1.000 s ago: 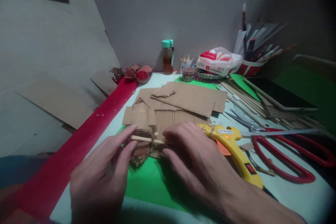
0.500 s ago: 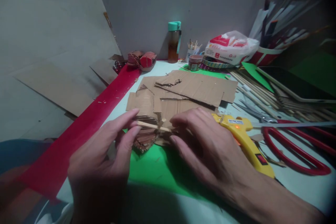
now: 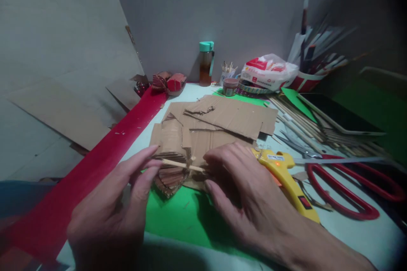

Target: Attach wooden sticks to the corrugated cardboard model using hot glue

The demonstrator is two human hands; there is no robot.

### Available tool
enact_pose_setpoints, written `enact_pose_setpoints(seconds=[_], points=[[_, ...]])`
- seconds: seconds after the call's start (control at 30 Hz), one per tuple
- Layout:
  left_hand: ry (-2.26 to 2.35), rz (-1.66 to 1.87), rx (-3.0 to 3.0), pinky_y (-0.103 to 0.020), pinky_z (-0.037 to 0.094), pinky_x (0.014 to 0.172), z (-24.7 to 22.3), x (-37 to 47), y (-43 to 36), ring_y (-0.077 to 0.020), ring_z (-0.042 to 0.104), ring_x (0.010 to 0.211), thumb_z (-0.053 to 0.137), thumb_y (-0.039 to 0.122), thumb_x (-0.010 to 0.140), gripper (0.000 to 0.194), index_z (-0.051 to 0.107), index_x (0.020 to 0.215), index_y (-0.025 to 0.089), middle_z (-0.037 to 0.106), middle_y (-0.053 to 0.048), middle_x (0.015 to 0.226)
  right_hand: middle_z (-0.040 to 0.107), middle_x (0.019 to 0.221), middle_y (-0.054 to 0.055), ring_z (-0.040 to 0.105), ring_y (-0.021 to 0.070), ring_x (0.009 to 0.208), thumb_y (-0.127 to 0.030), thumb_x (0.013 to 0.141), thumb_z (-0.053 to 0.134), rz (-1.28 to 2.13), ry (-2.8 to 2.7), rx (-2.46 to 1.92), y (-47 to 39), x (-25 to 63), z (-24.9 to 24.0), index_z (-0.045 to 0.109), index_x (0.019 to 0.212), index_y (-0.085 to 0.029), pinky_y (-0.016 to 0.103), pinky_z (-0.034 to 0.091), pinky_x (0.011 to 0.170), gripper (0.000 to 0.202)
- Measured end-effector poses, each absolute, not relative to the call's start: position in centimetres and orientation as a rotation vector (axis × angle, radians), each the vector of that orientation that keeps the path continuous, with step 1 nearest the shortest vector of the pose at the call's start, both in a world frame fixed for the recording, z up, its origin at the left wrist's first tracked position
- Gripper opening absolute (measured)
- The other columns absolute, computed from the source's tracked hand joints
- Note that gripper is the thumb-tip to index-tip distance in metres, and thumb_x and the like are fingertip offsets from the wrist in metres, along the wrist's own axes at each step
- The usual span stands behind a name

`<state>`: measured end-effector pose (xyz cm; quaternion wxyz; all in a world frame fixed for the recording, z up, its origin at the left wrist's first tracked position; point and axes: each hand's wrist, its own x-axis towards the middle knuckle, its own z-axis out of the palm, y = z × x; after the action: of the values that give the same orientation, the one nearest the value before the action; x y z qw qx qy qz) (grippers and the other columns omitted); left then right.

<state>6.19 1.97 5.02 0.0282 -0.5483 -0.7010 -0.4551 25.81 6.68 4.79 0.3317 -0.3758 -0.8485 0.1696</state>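
**Stick spans two hands; its right end is lost in shadow**

The stick (image 3: 182, 164) lies crosswise between the hands, above the ridged cardboard (image 3: 170, 180) and the green sheet (image 3: 174, 220). The left hand (image 3: 110, 203) pinches its left end between thumb and finger. Its right end disappears into the curled fingers of the right hand (image 3: 254, 194); I cannot tell how firmly they grasp it. Whether the stick touches the cardboard is unclear too.

The right hand hides the front of the green sheet's far side and part of the glue gun (image 3: 297, 190), whose small light glows orange. The left wrist sinks into darkness, and something blue (image 3: 19, 199) is blurred and cut off at the left edge.

Along the back, the bottle (image 3: 206, 65) holds amber liquid and the cup (image 3: 225, 77) thin sticks. The jar's (image 3: 230, 87) contents are unreadable. The basket (image 3: 256, 89) sits under the packet (image 3: 269, 74); the tub (image 3: 308, 81) bristles with brushes, blurring into shadow.
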Motion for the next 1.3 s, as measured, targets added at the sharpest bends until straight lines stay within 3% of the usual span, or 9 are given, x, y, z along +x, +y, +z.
enact_pose_setpoints(seconds=[0.2,0.3,0.47,0.57,0.8,1.07,1.3], points=[[-2.430,-1.807,-1.456,-0.039,0.041,0.087,4.3,5.2,2.1,-0.0196,0.058,0.087,0.060,0.052,0.088,0.031,0.064,0.115,0.037,0.062,0.000,0.093,0.053,0.092,0.007,0.047,0.0254,0.087,-0.011,0.085,0.047,0.454,-2.182,-1.028,6.6,26.0,4.8,0.055,0.104,-0.015,0.047,0.041,0.078,0.020],[-2.494,-1.997,-1.515,-0.035,0.041,0.083,4.4,4.8,2.4,-0.0185,0.054,0.089,0.067,0.053,0.081,0.041,0.056,0.115,0.033,0.056,0.000,0.100,0.054,0.092,0.008,0.047,0.0255,0.086,-0.010,0.083,0.046,0.449,-2.172,-0.995,6.6,26.1,4.9,0.054,0.105,-0.015,0.046,0.043,0.075,0.024],[-2.605,-1.854,-1.769,-0.038,0.045,0.083,4.3,4.2,2.9,-0.0221,0.055,0.097,0.061,0.064,0.081,0.063,0.042,0.131,0.032,0.051,-0.005,0.123,0.055,0.094,0.010,0.049,0.0267,0.087,-0.010,0.089,0.043,0.453,-2.167,-0.967,6.8,26.4,4.9,0.054,0.107,-0.014,0.050,0.044,0.077,0.022],[-2.615,-1.734,-1.899,-0.039,0.049,0.078,3.7,3.7,3.4,-0.0212,0.056,0.089,0.060,0.066,0.080,0.071,0.037,0.137,0.030,0.049,-0.007,0.127,0.058,0.096,0.009,0.051,0.0258,0.088,-0.013,0.095,0.041,0.483,-2.138,-0.938,7.0,26.3,5.0,0.054,0.107,-0.016,0.049,0.044,0.078,0.018],[-2.668,-1.672,-2.019,-0.041,0.047,0.075,3.0,2.9,5.0,-0.0196,0.055,0.079,0.056,0.060,0.081,0.078,0.029,0.144,0.023,0.050,-0.012,0.124,0.060,0.099,0.006,0.054,0.0234,0.091,-0.014,0.099,0.042,0.512,-2.100,-0.930,7.9,26.2,6.1,0.056,0.105,-0.020,0.044,0.045,0.080,0.015],[-2.654,-1.642,-2.134,-0.041,0.044,0.074,3.4,2.4,5.7,-0.0226,0.052,0.079,0.052,0.059,0.076,0.084,0.032,0.142,0.010,0.050,-0.009,0.102,0.066,0.103,0.007,0.061,0.0234,0.096,-0.017,0.099,0.044,0.653,-2.106,-1.056,9.1,26.0,6.8,0.058,0.104,-0.020,0.043,0.048,0.084,0.015],[-2.653,-1.697,-2.172,-0.041,0.045,0.079,3.6,2.5,5.5,-0.0220,0.051,0.081,0.052,0.056,0.077,0.080,0.033,0.141,0.012,0.049,-0.009,0.104,0.063,0.098,0.008,0.060,0.0243,0.091,-0.019,0.095,0.050,0.656,-2.240,-1.044,8.2,25.9,7.0,0.058,0.101,-0.018,0.042,0.049,0.079,0.010]])
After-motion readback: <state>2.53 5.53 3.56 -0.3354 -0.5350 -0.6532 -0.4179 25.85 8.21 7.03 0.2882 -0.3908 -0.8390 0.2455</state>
